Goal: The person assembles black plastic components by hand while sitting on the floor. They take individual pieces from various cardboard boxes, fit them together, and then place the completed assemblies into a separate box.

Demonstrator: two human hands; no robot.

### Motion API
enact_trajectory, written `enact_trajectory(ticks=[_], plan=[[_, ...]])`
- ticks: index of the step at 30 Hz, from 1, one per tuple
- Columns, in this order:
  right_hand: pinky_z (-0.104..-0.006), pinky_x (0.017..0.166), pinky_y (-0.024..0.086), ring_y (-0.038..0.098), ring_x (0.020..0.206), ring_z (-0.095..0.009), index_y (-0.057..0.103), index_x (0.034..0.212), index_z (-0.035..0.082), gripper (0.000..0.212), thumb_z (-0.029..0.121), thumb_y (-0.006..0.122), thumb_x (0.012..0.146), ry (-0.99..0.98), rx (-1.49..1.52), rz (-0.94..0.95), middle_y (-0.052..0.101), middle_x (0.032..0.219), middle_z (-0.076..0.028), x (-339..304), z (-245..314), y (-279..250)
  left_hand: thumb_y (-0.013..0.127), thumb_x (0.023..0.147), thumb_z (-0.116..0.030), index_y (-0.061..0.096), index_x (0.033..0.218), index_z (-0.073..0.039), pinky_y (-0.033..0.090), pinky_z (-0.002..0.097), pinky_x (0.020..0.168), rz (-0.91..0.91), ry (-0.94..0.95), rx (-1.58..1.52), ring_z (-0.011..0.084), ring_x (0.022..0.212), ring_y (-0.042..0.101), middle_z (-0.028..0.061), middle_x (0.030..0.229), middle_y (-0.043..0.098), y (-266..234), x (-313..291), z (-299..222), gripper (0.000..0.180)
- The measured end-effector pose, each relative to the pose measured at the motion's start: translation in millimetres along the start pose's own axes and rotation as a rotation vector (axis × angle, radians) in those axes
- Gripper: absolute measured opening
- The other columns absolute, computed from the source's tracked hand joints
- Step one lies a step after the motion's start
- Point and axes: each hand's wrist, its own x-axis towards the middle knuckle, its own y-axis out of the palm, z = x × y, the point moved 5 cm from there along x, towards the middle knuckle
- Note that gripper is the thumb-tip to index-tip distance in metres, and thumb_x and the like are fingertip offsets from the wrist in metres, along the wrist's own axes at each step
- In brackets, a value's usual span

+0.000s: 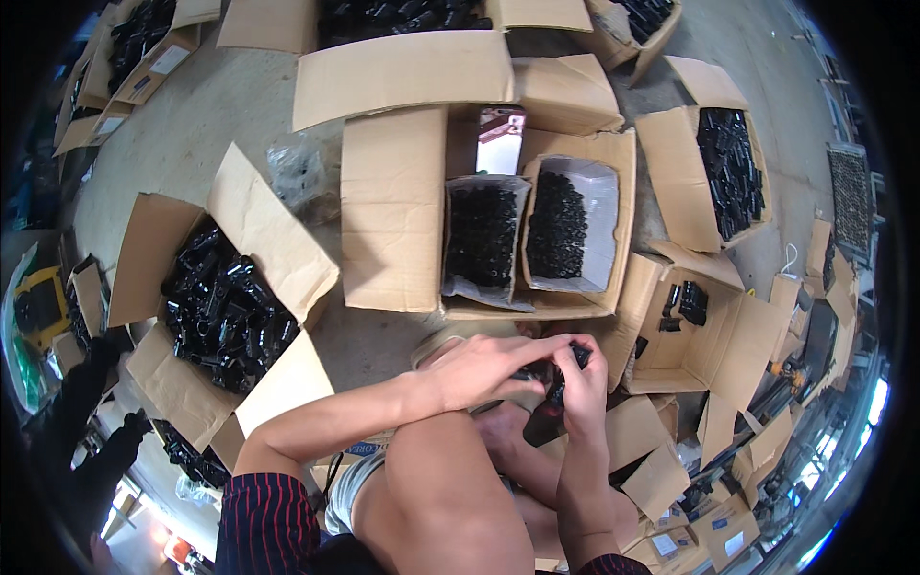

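My left hand [487, 370] and my right hand [584, 385] meet above my lap, in front of the middle box. My right hand is closed round a small glossy black part [581, 355], whose kind I cannot make out. The fingers of my left hand reach across to it and pinch at a small dark piece, mostly hidden by them. Just beyond, an open cardboard box [383, 206] holds two lined trays of small black pieces, the left tray [487, 230] and the right tray [601, 225]. A phone [499, 144] leans behind them.
At left, an open box [273, 216] is heaped with glossy black parts [225, 311]. A box [733, 335] at right has a few black parts inside. Another full box [676, 182] stands at the far right. A crumpled plastic bag [297, 172] lies on the floor.
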Motion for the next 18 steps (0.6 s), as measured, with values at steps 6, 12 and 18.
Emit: enact_trajectory(ticks=[6,12,18], plan=[[-0.026,0.076,0.048,0.058,0.083,-0.009,0.062,0.111,-0.001,0.03,0.027,0.054,0.108,-0.047,-0.35,0.143,0.069,0.097,-0.009,6,1,36,0.042,0.111,-0.036,0.036,0.152,-0.011,0.055,0.0347,0.09,-0.348,-0.533,-1.316,0.0177,0.1,0.066,0.0128,0.125,0.062,7,-43,59,0.049],[-0.0246,0.084,0.052,0.064,0.092,-0.01,0.062,0.118,0.0,0.022,0.012,0.067,0.1,-0.001,0.042,0.323,0.069,0.111,-0.008,6,36,64,0.049,0.109,-0.027,0.01,0.164,-0.014,0.041,0.0402,0.114,-0.313,-0.335,-1.335,0.0214,0.133,0.052,0.0096,0.143,0.053,-8,-45,39,0.068],[-0.0275,0.083,0.054,0.066,0.093,-0.012,0.068,0.114,0.0,0.023,0.012,0.074,0.095,-0.123,-0.007,0.109,0.07,0.114,-0.009,9,25,68,0.06,0.104,-0.017,0.026,0.162,-0.021,0.051,0.0449,0.108,-0.19,-0.387,-1.663,0.0102,0.123,0.056,-0.0023,0.137,0.054,10,-40,39,0.067]])
